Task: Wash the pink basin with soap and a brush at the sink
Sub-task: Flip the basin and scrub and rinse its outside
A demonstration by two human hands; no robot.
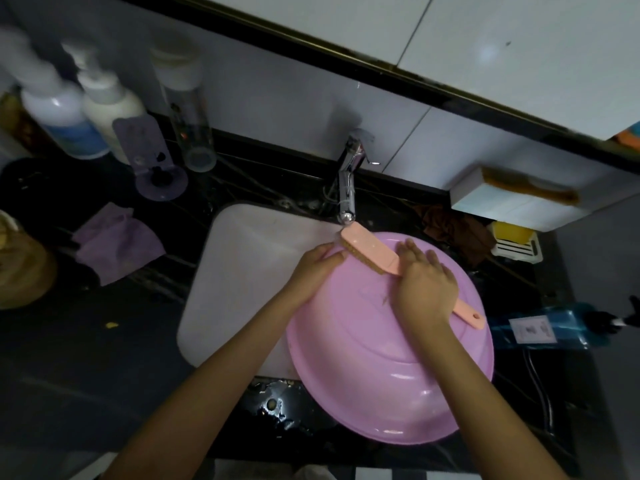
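Note:
The pink basin [381,358] leans tilted over the right side of the white sink [242,271], its inside facing me. My left hand [311,268] holds the basin's far left rim. My right hand [424,285] grips the handle of a peach-pink scrubbing brush [363,244]. The brush lies across the basin's upper rim, with its bristled head just under the chrome tap [348,188]. The handle's end sticks out behind my right hand.
Pump bottles [86,109] and a clear tube stand at the back left of the dark counter. A purple cloth [117,244] lies left of the sink. A yellow soap in a white dish [516,240], a brown rag and a blue bottle [554,327] lie to the right.

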